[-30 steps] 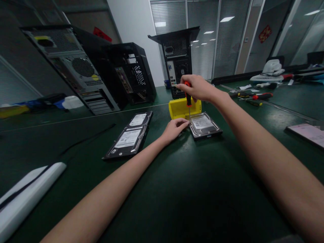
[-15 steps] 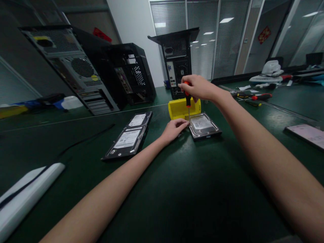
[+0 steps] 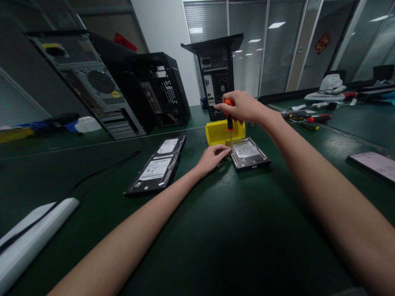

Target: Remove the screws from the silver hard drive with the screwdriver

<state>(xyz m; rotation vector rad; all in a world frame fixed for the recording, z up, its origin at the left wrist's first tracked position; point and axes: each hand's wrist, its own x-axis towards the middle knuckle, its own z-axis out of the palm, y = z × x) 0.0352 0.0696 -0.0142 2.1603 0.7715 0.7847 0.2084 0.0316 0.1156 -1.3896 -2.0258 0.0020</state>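
Observation:
My right hand [image 3: 242, 106] grips the orange-and-black handle of a screwdriver [image 3: 229, 119], which stands upright with its shaft pointing down. Its tip meets the left edge of a hard drive [image 3: 248, 151] that lies label up on the green table. Beside that edge my left hand [image 3: 212, 157] is closed, thumb and fingertips pinched together close to the screwdriver's tip. Whatever sits between those fingertips is too small to make out. Right behind the drive is an open yellow case [image 3: 219, 132], partly hidden by the screwdriver.
Two more hard drives, one nearer [image 3: 156, 170] and one farther [image 3: 169, 146], lie left of my left hand. Computer towers [image 3: 101, 86] stand at the back. Pliers and other hand tools [image 3: 319, 118] lie to the right, with a phone-like slab [image 3: 373, 162] closer in.
The fingers of my right hand have shifted slightly around the screwdriver handle. My left hand and the hard drive look unmoved.

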